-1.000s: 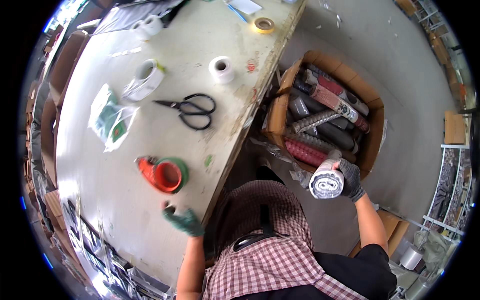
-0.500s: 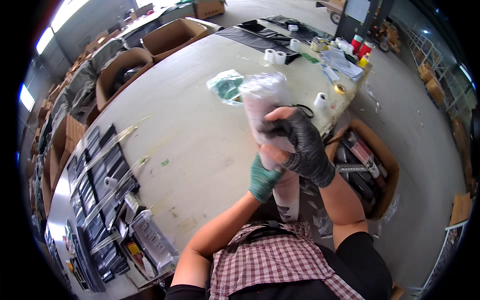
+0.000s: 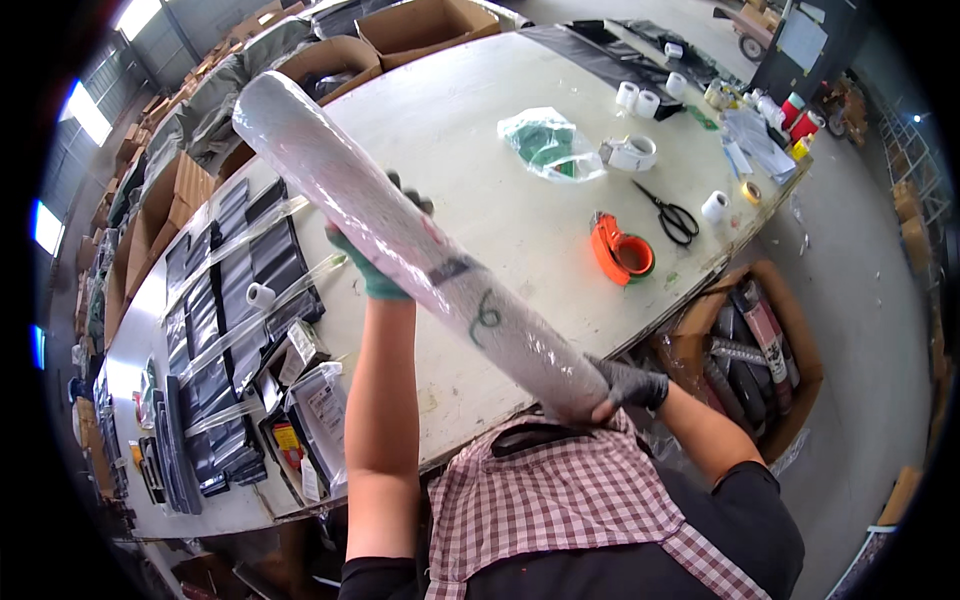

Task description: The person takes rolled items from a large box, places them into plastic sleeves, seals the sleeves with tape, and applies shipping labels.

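Pale worktable (image 3: 480, 130) spread below; from afar I saw wrapped roll (image 3: 425, 245) slanted above, ten-thirty to four-thirty. Green-gloved left hand (image 3: 375, 268) clamped around upper half, gray-gloved right hand (image 3: 632, 384) clamped on lower end. Orange tape dispenser (image 3: 606, 248) lay near two o'clock, black scissors (image 3: 661, 204) beyond.

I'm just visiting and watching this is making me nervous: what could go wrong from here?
The roll looks glossy, so it might slip from the left hand or right hand.

It is long, so a swing to the right could knock the orange tape dispenser on the table.

The scissors lie unsheathed there, so a careless reach might meet the blades.
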The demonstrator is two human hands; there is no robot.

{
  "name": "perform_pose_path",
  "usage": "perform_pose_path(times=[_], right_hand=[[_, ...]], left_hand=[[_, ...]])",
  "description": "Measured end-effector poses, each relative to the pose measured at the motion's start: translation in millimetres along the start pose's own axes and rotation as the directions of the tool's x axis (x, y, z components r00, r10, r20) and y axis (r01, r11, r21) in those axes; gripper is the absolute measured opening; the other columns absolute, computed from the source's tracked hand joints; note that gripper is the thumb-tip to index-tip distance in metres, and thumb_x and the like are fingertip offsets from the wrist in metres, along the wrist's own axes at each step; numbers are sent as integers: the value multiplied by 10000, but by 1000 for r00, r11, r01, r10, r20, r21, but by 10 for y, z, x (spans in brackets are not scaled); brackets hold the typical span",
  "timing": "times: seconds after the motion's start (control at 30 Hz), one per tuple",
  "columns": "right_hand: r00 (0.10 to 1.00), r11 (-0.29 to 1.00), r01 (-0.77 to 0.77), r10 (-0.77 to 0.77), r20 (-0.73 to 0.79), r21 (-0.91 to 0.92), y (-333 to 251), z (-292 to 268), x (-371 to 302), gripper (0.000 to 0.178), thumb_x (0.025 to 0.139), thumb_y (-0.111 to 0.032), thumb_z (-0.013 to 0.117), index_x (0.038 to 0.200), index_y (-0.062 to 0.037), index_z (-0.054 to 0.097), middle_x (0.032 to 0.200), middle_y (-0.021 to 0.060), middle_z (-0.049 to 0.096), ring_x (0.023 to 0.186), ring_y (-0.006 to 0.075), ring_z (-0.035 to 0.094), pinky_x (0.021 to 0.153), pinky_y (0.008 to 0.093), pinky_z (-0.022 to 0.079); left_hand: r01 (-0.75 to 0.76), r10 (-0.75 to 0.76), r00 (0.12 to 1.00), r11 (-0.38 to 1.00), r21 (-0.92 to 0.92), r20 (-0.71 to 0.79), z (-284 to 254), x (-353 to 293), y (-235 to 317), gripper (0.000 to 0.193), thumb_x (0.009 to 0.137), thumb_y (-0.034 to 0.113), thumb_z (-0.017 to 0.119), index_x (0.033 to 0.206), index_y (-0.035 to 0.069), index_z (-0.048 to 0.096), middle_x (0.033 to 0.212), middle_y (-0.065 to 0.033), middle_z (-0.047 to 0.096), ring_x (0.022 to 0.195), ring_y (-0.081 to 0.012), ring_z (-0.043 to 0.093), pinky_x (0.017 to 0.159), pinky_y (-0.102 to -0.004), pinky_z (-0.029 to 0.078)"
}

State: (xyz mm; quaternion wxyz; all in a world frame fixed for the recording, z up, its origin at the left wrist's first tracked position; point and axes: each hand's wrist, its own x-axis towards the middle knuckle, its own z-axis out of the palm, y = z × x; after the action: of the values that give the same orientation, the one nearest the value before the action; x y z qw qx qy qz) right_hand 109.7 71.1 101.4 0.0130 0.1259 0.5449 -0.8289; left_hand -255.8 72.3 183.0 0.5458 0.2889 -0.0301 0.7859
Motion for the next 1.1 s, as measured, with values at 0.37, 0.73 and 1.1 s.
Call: perform_pose_path(times=[0.37,0.73,1.1], right_hand=[[843,757,47,-380,-381,-651,293,-561,820,632,757,-272,710,1328,-117,490,1055,150,583,1017,253,529,918,333,400],[814,665,49,-459,-356,-745,192,-696,1466,351,667,-73,734,999,-69,618,924,71,535,836,177,549,772,299,469],[808,73,-529,-261,-528,-845,-241,-358,2777,1018,579,-261,786,1431,-346,236,1405,316,241,1156,461,448,970,485,420]], left_hand=[[574,-22,768,466,673,-640,-1333,-1237,-1263,831,882,161,609,1497,206,52,1498,-88,195,1284,-226,336,1010,-360,364],[687,-88,617,544,481,-782,-974,-1661,-1127,624,915,82,544,1466,168,265,1159,-5,570,881,-91,531,793,-242,472],[572,280,628,467,675,-726,-405,-2533,254,263,923,254,590,1070,47,656,968,-43,671,822,-112,602,752,-265,505]])
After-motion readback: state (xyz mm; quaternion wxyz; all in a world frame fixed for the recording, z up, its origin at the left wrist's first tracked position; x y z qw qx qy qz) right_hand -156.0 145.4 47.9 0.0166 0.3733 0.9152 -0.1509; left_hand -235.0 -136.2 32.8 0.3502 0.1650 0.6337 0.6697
